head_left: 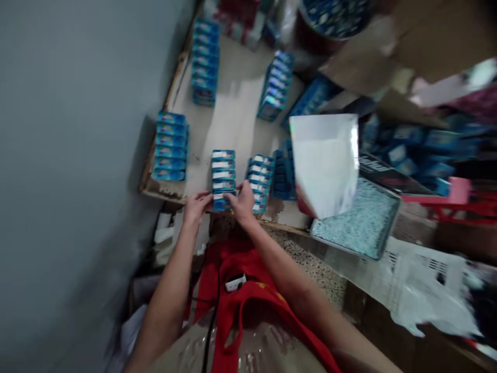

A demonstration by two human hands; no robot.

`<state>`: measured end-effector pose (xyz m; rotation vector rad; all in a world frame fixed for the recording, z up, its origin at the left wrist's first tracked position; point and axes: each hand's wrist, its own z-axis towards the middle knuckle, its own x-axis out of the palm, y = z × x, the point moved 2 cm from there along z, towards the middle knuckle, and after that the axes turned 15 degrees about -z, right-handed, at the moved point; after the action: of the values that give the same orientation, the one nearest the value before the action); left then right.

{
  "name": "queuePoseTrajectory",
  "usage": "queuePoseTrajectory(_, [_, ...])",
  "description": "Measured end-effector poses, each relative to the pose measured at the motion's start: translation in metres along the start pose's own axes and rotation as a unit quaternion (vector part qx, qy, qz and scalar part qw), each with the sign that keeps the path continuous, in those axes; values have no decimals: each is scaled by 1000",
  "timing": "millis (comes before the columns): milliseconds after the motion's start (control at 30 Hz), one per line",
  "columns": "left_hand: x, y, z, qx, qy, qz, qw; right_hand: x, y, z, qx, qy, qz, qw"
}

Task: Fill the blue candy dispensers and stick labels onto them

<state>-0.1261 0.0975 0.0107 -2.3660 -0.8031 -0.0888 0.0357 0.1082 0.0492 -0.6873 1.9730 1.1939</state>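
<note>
In front of me a row of small blue boxes [223,173] with white labels lies near the table's front edge. My left hand [197,207] touches the left side of the nearest box, its fingertips against that edge. From the right, my right hand [244,202] grips the same end of the row, with the thumb across the nearest box. Just beyond my right hand is another row of blue boxes [261,176], partly hidden by that hand. More rows of blue boxes [170,147] stand along the left edge of the table.
The table [229,111] also bears blue box rows at the far left [205,62] and far right [276,85]. A silvery white sheet [325,160] stands at the right, beside a tray of small pale-blue pieces [357,220]. A wall [77,155] borders the left.
</note>
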Motion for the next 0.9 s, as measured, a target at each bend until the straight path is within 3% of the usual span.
queuePoseTrajectory(100, [9,5,11,-36,9,8,999,-1,4,13,41,52,-12,998])
queuePoseTrajectory(233, [13,-12,5,28,-59,101,993,-16,14,13,48,111,-69,990])
queuePoseTrajectory(300, [19,-33,-7,116,-95,174,973,-37,20,1,-12,151,-83,985])
queuePoseTrajectory(367, [45,-61,-23,264,-104,272,920,-70,22,-12,-111,177,-60,976])
queuePoseTrajectory(433, [98,-86,-38,418,-65,352,835,-112,18,-17,-192,162,-19,968])
queuePoseTrajectory(533, [218,-104,-49,543,60,395,739,-182,-9,11,-216,56,21,974])
queuePoseTrajectory(633, [347,-96,-41,568,164,439,677,-241,-53,80,-168,-123,8,978])
queuePoseTrajectory(700, [411,-82,-24,525,191,495,665,-267,-83,133,-134,-223,-41,965])
queuePoseTrajectory(733, [434,-75,-14,485,194,526,671,-276,-95,157,-131,-249,-73,957])
queuePoseTrajectory(800, [460,-61,4,417,195,565,685,-286,-112,198,-150,-260,-140,944])
queuePoseTrajectory(900, [469,-52,18,411,207,561,688,-292,-119,236,-206,-222,-218,928])
